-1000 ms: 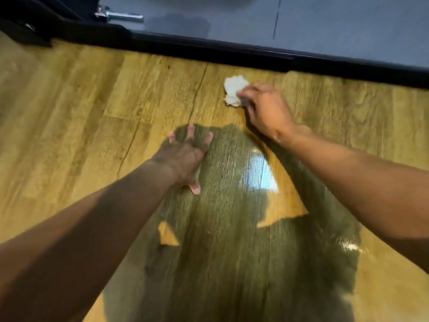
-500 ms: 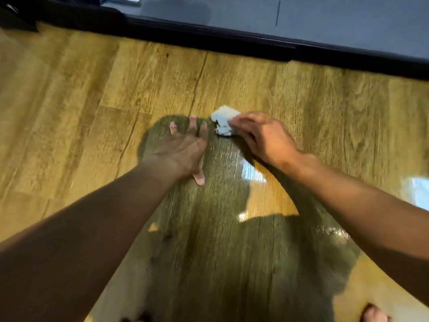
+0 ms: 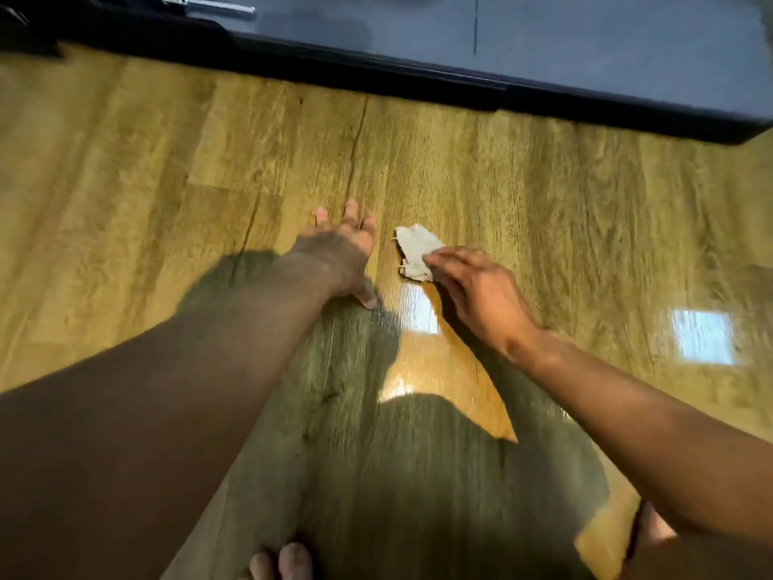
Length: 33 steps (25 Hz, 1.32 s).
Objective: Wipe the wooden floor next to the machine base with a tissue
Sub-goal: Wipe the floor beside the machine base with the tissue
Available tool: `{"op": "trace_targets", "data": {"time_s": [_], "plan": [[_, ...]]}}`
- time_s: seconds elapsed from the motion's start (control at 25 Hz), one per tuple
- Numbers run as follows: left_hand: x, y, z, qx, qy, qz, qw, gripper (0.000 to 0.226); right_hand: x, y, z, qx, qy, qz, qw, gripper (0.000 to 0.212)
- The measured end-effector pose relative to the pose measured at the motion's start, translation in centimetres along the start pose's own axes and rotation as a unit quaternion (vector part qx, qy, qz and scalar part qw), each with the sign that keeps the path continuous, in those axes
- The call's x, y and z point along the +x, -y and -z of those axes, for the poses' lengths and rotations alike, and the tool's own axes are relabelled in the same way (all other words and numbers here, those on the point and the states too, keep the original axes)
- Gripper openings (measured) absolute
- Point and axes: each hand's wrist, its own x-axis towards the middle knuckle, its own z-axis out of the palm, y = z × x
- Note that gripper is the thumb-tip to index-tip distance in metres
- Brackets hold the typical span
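A crumpled white tissue (image 3: 416,253) lies on the wooden floor (image 3: 543,211) in the middle of the view. My right hand (image 3: 477,295) presses its fingertips onto the tissue's near edge and holds it against the boards. My left hand (image 3: 341,257) rests flat on the floor just left of the tissue, fingers spread, holding nothing. The dark machine base (image 3: 418,83) runs across the top of the view, well beyond the tissue.
A grey panel (image 3: 585,39) rises behind the base, with a metal handle (image 3: 213,6) at the top left. My toes (image 3: 282,560) show at the bottom edge, another foot (image 3: 652,533) at the lower right. My shadow covers the near floor.
My right hand has dragged the tissue from close to the machine base back toward me across the boards. My left hand stays planted on the floor.
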Motion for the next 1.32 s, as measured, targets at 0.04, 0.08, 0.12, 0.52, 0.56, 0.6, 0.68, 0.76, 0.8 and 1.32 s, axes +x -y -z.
{"op": "trace_targets", "data": {"time_s": [0.04, 0.08, 0.12, 0.52, 0.56, 0.6, 0.68, 0.76, 0.8, 1.32], "plan": [[-0.3, 0.3, 0.1, 0.001, 0.007, 0.003, 1.0, 0.13, -1.4, 0.5, -0.6, -0.002, -0.013, -0.006, 1.0, 0.036], [-0.4, 0.8, 0.2, 0.009, 0.008, 0.009, 1.0, 0.13, -4.0, 1.2, -1.5, -0.004, 0.004, 0.032, 0.999, 0.037], [-0.6, 1.3, 0.3, 0.018, 0.007, 0.019, 1.0, 0.129, -7.0, 2.0, -2.1, -0.009, 0.034, 0.095, 0.995, 0.037], [0.9, 4.4, 2.1, -0.037, -0.02, 0.053, 0.998, 0.128, 1.3, 0.9, -1.4, -0.046, 0.041, 0.084, 0.995, 0.038], [1.2, 4.8, 2.1, -0.052, -0.007, 0.062, 0.997, 0.129, 0.8, 0.5, -1.0, -0.04, 0.059, 0.136, 0.988, 0.038], [1.6, 5.0, 2.2, -0.053, 0.001, 0.065, 0.996, 0.13, 2.4, -0.3, -0.2, -0.034, 0.063, 0.164, 0.984, 0.037], [1.9, 4.9, 2.2, -0.045, 0.009, 0.054, 0.997, 0.132, 9.3, -1.7, 0.7, -0.077, 0.019, 0.126, 0.989, 0.031], [2.2, 4.7, 2.2, -0.036, 0.016, 0.052, 0.998, 0.133, 15.7, -3.0, 1.1, -0.054, -0.036, 0.012, 0.998, 0.031], [2.4, 4.8, 2.2, -0.033, 0.019, 0.055, 0.998, 0.133, 16.6, -3.3, 0.4, -0.066, -0.057, -0.002, 0.996, 0.032], [2.8, 4.4, 1.6, -0.047, 0.039, 0.093, 0.994, 0.135, 15.3, -2.6, -1.5, -0.001, 0.015, 0.132, 0.991, 0.034]]}}
